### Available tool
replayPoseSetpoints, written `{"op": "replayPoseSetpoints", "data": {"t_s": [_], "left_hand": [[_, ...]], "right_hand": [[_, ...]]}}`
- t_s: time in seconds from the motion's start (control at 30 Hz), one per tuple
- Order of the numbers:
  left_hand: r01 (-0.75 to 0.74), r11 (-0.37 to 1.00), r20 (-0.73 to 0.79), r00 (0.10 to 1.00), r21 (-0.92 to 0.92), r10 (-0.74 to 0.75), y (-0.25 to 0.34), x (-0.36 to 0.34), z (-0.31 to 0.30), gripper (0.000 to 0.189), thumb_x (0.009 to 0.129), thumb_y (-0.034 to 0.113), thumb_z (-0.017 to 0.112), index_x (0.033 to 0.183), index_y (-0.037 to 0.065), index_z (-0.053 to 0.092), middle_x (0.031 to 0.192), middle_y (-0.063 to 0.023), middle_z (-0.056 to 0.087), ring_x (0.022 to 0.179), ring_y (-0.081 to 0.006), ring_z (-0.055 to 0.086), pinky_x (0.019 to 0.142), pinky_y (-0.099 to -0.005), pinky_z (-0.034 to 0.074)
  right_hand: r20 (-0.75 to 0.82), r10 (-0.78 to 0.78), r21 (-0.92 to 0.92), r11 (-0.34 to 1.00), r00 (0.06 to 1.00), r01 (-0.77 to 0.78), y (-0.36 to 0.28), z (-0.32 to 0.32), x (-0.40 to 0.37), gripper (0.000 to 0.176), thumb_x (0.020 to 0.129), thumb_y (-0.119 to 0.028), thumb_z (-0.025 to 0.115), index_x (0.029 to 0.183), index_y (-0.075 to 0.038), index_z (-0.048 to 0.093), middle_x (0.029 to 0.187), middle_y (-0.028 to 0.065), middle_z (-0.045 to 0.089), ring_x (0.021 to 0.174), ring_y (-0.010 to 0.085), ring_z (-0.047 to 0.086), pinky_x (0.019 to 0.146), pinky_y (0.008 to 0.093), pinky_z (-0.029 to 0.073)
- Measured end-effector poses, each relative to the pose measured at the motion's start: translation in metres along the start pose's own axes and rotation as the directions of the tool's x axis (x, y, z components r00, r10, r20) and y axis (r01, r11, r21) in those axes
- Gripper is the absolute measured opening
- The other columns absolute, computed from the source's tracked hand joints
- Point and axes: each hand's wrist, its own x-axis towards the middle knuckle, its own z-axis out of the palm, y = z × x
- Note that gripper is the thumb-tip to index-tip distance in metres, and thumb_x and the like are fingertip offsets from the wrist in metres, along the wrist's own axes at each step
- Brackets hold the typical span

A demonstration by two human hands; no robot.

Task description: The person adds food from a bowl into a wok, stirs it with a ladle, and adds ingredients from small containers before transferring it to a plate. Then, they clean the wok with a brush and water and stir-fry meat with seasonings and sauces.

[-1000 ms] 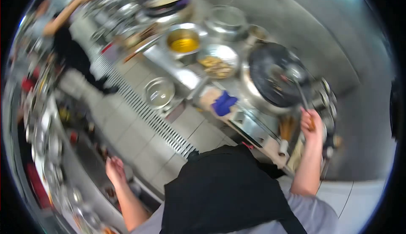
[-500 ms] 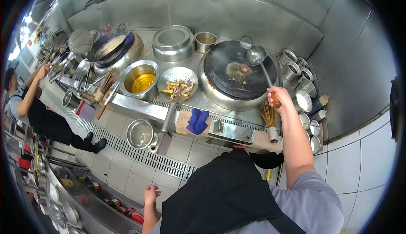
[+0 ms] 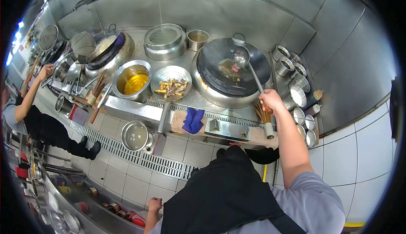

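In the head view, the wok [image 3: 211,63] sits at one o'clock of the picture's centre. The right hand [image 3: 272,102], at three o'clock, has its fingers wrapped round the wooden handle of a ladle [image 3: 241,56], the grip closed. Half a second ago the ladle's bowl stood towards the wok's two o'clock, apart from the food [image 3: 235,67]. It has since come in to about one o'clock of the wok's middle, just beside that small pinkish food. So the ladle now appears to be working at the food rather than off to its side; whether the two touch cannot be told.

The left hand [image 3: 155,204], at seven o'clock beside the apron [image 3: 215,194], has drawn its fingers in from the looser curl of half a second ago. They look closed, with nothing showing in them; it seems to play no part in the work at the wok.

The strainer [image 3: 171,72], at ten o'clock with browned pieces [image 3: 173,89] in it, stays where it was, the oil pot [image 3: 134,70] just beyond it. A co-worker [image 3: 40,126] stands well apart at nine o'clock.
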Motion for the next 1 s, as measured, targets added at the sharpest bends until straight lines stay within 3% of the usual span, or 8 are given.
{"op": "replayPoseSetpoints", "data": {"t_s": [0.13,0.2,0.33,0.4,0.47,0.63,0.87,1.0], "left_hand": [[-0.107,0.966,0.056,0.994,0.234,0.097,-0.014,0.016,0.001,0.023,0.080,0.016,0.059,0.086,-0.006,0.058,0.062,-0.0157,0.063,0.050,-0.0220,0.064,0.047,-0.0332,0.051],[-0.097,0.973,0.021,0.995,0.208,0.095,-0.015,0.018,0.004,0.024,0.080,0.017,0.059,0.086,-0.006,0.059,0.063,-0.0161,0.063,0.051,-0.0217,0.065,0.050,-0.0333,0.051],[-0.069,0.978,-0.036,0.996,0.196,0.078,-0.014,0.027,0.009,0.025,0.080,0.019,0.056,0.086,-0.005,0.060,0.063,-0.0162,0.065,0.054,-0.0204,0.066,0.053,-0.0327,0.052],[-0.052,0.971,-0.004,0.998,0.233,0.055,-0.006,0.023,0.011,0.025,0.080,0.019,0.056,0.086,-0.005,0.059,0.063,-0.0158,0.065,0.054,-0.0205,0.066,0.054,-0.0322,0.052],[-0.032,0.957,0.035,0.999,0.287,0.023,-0.004,0.016,0.013,0.025,0.080,0.019,0.055,0.087,-0.005,0.059,0.063,-0.0153,0.065,0.054,-0.0205,0.066,0.054,-0.0316,0.052],[-0.021,0.967,-0.050,0.998,0.252,0.034,0.025,-0.008,0.015,0.024,0.081,0.018,0.057,0.087,-0.005,0.059,0.064,-0.0143,0.066,0.054,-0.0203,0.066,0.055,-0.0324,0.052],[-0.062,0.984,-0.043,0.997,0.165,0.070,0.018,0.041,0.030,0.024,0.082,0.017,0.060,0.089,-0.005,0.059,0.071,-0.0176,0.066,0.057,-0.0237,0.067,0.055,-0.0330,0.052],[-0.101,0.990,-0.055,0.993,0.097,0.106,0.016,0.062,0.035,0.024,0.083,0.018,0.061,0.090,-0.005,0.060,0.072,-0.0176,0.066,0.058,-0.0248,0.067,0.056,-0.0335,0.052]], "right_hand": [[-0.017,-0.024,0.142,0.990,1.000,0.026,0.008,0.005,0.003,0.007,0.080,-0.006,0.054,0.075,-0.002,0.051,0.059,0.0040,0.051,0.038,0.0149,0.047,0.035,0.0282,0.036],[0.028,0.086,0.056,0.995,0.996,-0.087,0.000,0.002,0.001,0.006,0.080,-0.007,0.054,0.076,-0.003,0.051,0.060,0.0039,0.051,0.039,0.0142,0.047,0.034,0.0275,0.036],[-0.036,-0.031,0.076,0.997,0.999,0.033,0.000,0.012,-0.012,0.006,0.080,-0.008,0.055,0.077,-0.004,0.052,0.060,0.0042,0.052,0.040,0.0136,0.047,0.033,0.0264,0.034],[0.121,0.097,0.399,0.906,0.988,-0.138,-0.007,0.001,-0.019,0.006,0.081,-0.008,0.056,0.078,-0.004,0.052,0.060,0.0044,0.052,0.039,0.0135,0.047,0.033,0.0262,0.034],[0.147,0.100,0.360,0.921,0.984,-0.148,0.007,-0.003,-0.003,0.005,0.082,-0.006,0.055,0.078,-0.004,0.052,0.059,0.0049,0.052,0.039,0.0138,0.047,0.033,0.0267,0.034],[-0.132,-0.010,0.014,1.000,0.991,0.012,0.017,0.007,0.019,0.006,0.079,-0.006,0.054,0.077,-0.001,0.051,0.060,0.0063,0.051,0.038,0.0156,0.048,0.032,0.0292,0.034],[0.039,-0.004,-0.052,0.999,0.999,0.006,0.011,-0.001,-0.019,0.015,0.079,-0.010,0.054,0.084,0.004,0.054,0.061,0.0072,0.052,0.039,0.0179,0.051,0.034,0.0331,0.036],[0.205,0.036,0.359,0.927,0.978,-0.110,0.037,-0.010,-0.002,0.010,0.080,-0.009,0.054,0.081,0.000,0.053,0.061,0.0048,0.051,0.041,0.0162,0.049,0.038,0.0313,0.038]]}}
